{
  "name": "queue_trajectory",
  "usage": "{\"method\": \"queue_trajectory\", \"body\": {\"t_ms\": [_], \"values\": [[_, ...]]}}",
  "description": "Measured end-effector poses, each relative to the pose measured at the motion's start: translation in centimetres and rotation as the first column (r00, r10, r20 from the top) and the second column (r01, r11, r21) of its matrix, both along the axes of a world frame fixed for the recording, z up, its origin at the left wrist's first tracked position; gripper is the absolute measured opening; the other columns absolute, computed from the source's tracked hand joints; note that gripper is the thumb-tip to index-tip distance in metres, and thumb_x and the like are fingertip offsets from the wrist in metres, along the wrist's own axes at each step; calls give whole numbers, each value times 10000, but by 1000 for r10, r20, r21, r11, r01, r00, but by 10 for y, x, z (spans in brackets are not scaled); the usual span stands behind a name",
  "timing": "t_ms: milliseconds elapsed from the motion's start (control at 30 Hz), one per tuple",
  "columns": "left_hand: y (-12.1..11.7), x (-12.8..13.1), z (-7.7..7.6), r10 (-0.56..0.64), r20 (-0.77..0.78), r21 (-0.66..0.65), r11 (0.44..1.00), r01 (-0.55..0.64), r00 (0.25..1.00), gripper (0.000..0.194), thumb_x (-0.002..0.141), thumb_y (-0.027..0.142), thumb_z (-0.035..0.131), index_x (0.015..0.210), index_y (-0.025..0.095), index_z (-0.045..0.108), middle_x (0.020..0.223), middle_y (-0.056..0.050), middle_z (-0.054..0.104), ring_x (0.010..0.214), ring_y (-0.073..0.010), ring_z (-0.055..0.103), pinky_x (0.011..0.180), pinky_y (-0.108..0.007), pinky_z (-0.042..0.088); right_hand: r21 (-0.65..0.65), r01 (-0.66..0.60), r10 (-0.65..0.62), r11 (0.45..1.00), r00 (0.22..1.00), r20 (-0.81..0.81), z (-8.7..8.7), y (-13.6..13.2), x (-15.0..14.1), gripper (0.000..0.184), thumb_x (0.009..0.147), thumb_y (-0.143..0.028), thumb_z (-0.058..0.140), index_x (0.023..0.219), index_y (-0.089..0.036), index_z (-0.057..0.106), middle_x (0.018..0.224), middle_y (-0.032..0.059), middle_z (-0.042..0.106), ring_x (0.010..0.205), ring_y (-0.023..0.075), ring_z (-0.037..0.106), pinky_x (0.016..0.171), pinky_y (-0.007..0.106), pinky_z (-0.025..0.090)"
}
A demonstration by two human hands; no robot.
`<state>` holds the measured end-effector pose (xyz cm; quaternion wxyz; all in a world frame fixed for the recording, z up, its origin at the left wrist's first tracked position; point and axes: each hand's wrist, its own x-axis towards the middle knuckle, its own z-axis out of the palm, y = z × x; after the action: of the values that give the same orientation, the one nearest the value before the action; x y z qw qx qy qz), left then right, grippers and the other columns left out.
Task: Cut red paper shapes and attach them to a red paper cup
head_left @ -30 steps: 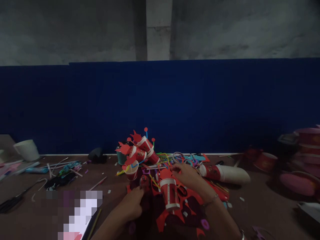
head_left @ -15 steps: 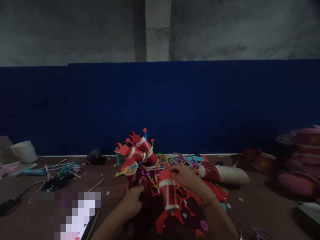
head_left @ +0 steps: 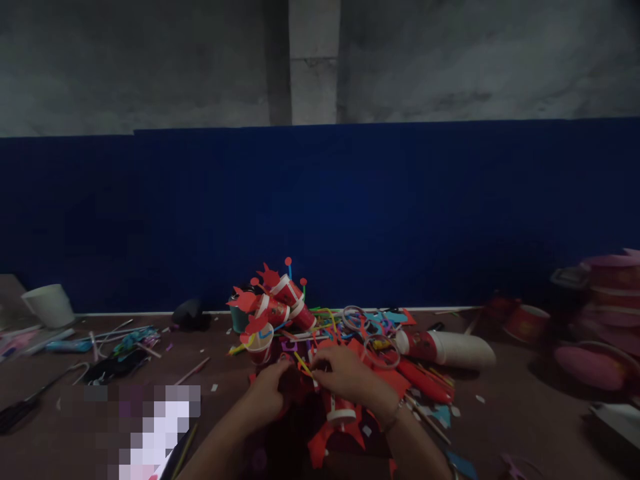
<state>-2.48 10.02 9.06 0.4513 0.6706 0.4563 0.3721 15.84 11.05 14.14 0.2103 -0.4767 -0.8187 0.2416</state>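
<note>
My left hand (head_left: 269,393) is left of the middle, its fingers curled round something small and dark that I cannot make out. My right hand (head_left: 345,375) reaches across the top of a red paper cup (head_left: 342,407), fingertips pinched together close to my left hand. Beside those fingertips lies the end of a yellow straw (head_left: 303,364); whether they grip anything is hidden. The cup lies with its white rim towards me, on red paper cut-outs (head_left: 320,445). Behind my left hand, several red cups (head_left: 273,310) with paper shapes and dotted straws are piled together.
A stack of paper cups (head_left: 463,350) lies on its side at the right. Coloured straws and paper scraps (head_left: 383,323) cover the middle back. A white cup (head_left: 49,305) stands far left, scissors (head_left: 20,410) lie in front of it. A blue panel (head_left: 320,213) rises behind the table.
My right hand has moved left and towards me, from the pile behind the cup to beside my left hand. It now covers part of the cup. My left hand has shifted only slightly.
</note>
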Motion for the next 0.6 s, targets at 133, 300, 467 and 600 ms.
{"method": "queue_trajectory", "body": {"t_ms": [133,300,467,600], "values": [[-4,-2,14,-2,-47,-37,999,1,999,432,558,27,534,958,178,601,873,-45,676,782,-203,611,674,-278,451,11,12,-11,1000,999,-34,-4,2,1,219,691,-143,510,762,-188,712,744,27,703,673,145,598,606,216,397],[5,9,30,-53,68,-2,999,54,996,535,533,-3,499,1036,166,565,983,-57,603,733,-135,576,591,-215,422,-129,-52,21,990,974,-227,-7,6,0,158,661,-135,555,707,-163,704,649,6,683,607,133,585,543,199,402],[14,25,43,93,252,25,994,-103,963,442,568,115,650,1002,170,581,863,-37,625,718,-140,583,621,-231,447,-84,83,-110,993,903,-414,4,8,2,136,660,-106,575,662,-156,701,630,6,688,620,151,610,568,220,444],[19,43,44,374,437,-192,927,-321,818,318,660,427,667,818,158,607,717,-19,625,623,-123,575,562,-220,445,232,257,-118,938,868,-483,10,11,10,168,744,-160,558,769,-177,723,733,43,709,694,174,627,654,269,469]]}}
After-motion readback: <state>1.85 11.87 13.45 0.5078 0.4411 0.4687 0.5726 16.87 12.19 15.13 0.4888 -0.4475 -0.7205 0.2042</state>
